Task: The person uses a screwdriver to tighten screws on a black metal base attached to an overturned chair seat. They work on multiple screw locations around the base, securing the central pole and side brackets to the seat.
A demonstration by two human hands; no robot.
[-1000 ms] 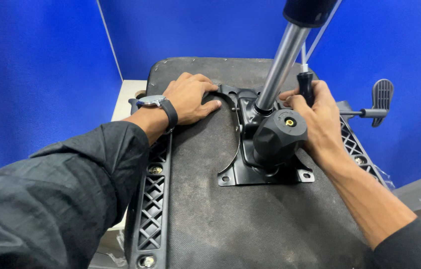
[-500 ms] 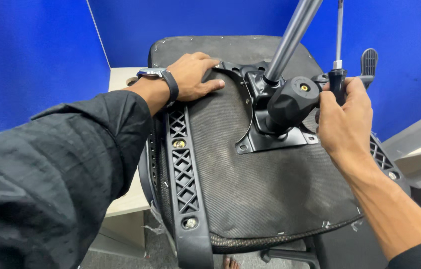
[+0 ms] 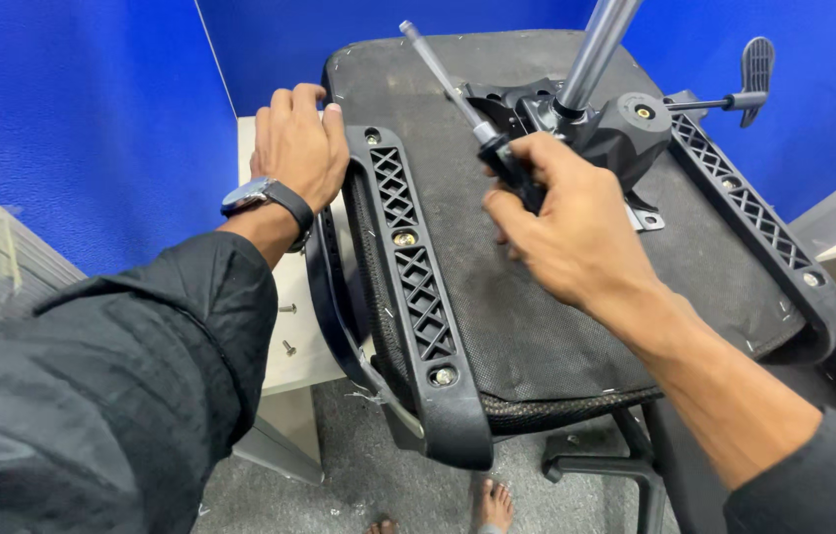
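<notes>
An upturned office chair seat (image 3: 537,326) lies before me, its dark fabric underside facing up. My left hand (image 3: 297,148), with a wristwatch, grips the top of the seat's left black lattice armrest bracket (image 3: 408,277). My right hand (image 3: 561,222) holds a screwdriver (image 3: 463,104) by its black handle, the metal shaft pointing up and to the left above the seat. Behind that hand sits the black tilt mechanism (image 3: 616,129) with its chrome gas cylinder (image 3: 596,44) rising out of view.
A second lattice bracket (image 3: 744,198) runs along the seat's right side, and a lever with a paddle end (image 3: 749,84) sticks out at top right. Loose screws (image 3: 287,326) lie on a white desk top at the left. Blue partitions stand behind. Bare toes (image 3: 492,499) show on the grey floor.
My left hand slid from the seat's underside to the left bracket's top edge. My right hand moved left, away from the mechanism, and the screwdriver shaft tipped from upright to slanting left.
</notes>
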